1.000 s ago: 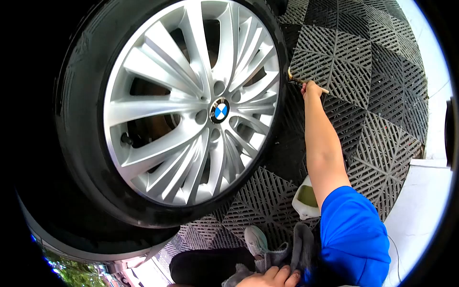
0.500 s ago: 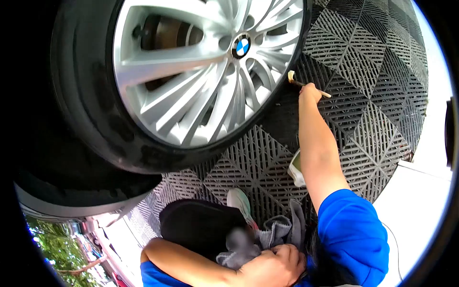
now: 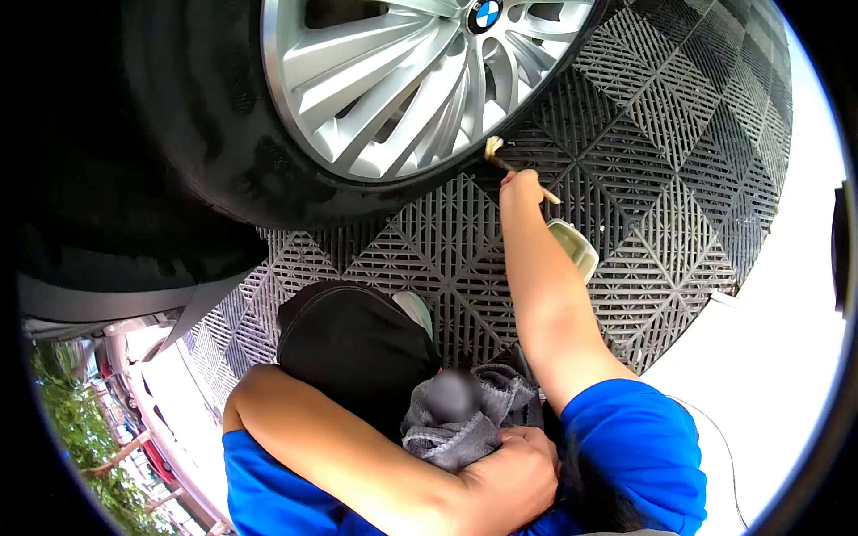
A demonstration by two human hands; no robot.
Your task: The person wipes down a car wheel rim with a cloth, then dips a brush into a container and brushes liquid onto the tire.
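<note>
My right hand (image 3: pixel 525 186) reaches forward, fingers wrapped round a small brush (image 3: pixel 494 148). The pale bristles are at the lower edge of the tire (image 3: pixel 331 207), seeming to touch or nearly touch it; the handle end pokes out behind my fist. Close below that hand, a pale container (image 3: pixel 576 250) with greenish-yellow contents stands on the floor, partly covered by my forearm. Bunched against my lap is a grey towel (image 3: pixel 456 438). My left hand (image 3: pixel 517 473) lies closed at it, its fingers partly hidden in the folds.
A silver multi-spoke wheel (image 3: pixel 420 85) with a blue-and-white hub badge fills the top. Dark grated tiles (image 3: pixel 447 268) cover the floor. My bent knee (image 3: pixel 353 348) and a light shoe (image 3: pixel 414 308) are below the tire. Car bodywork (image 3: pixel 116 299) is at left; a thin cable (image 3: pixel 728 438) lies at right.
My right hand and the brush have moved left along the tire's lower edge. The view has shifted, so the wheel sits higher and more of the container shows.
</note>
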